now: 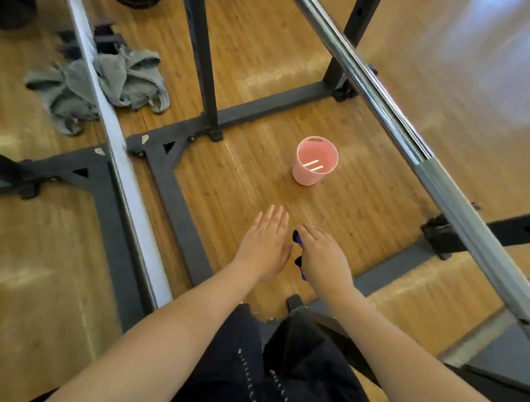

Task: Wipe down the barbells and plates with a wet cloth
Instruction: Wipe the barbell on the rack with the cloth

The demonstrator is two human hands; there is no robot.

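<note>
From the head camera, your left hand [266, 243] hangs flat and empty, while your right hand [323, 258] curls round a small blue-and-black object [298, 238]. The barbell [392, 115] runs diagonally at right; the grey cloth [111, 81] lies far left. Reaching there, you could kick over the pink bucket [315, 165].

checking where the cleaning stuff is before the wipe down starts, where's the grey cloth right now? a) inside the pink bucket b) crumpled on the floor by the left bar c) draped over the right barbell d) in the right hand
b: the grey cloth lies crumpled on the wooden floor, partly behind the left bar, far from both hands and from the pink bucket.
</note>
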